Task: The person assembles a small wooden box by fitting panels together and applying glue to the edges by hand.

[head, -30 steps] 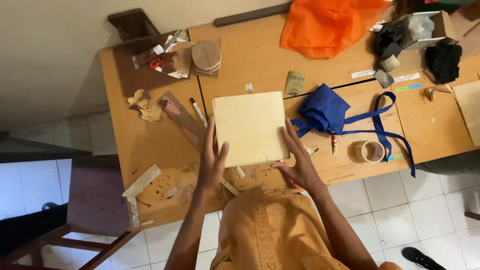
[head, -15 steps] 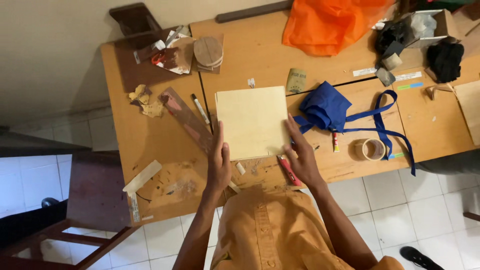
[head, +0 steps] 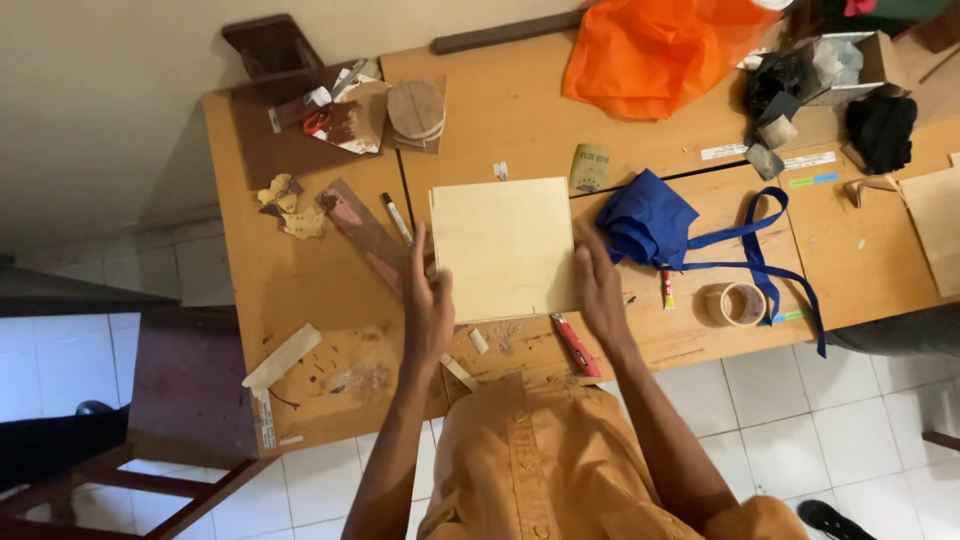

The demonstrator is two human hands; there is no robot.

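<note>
Hands flank a pale square wooden board point(head: 505, 247) lying flat near the front edge of a worn wooden worktable point(head: 300, 290), seen from above. The left hand point(head: 428, 305) presses its spread, straightened fingers point(head: 418, 255) against the board's left edge, while the right hand point(head: 600, 285) rests open-palmed against the right edge, its fingers point(head: 585, 245) extended along the side. Neither hand curls around the board; it sits squarely between them, flat on the table. A crumpled blue cloth bag point(head: 650, 218) with long straps lies just beside the right hand, toward the table's right end. A red-handled cutter point(head: 574, 345) lies at the front edge below the board. A black marker point(head: 396, 218) rests just left of the board, and an orange plastic bag point(head: 665, 45) covers the far edge.
</note>
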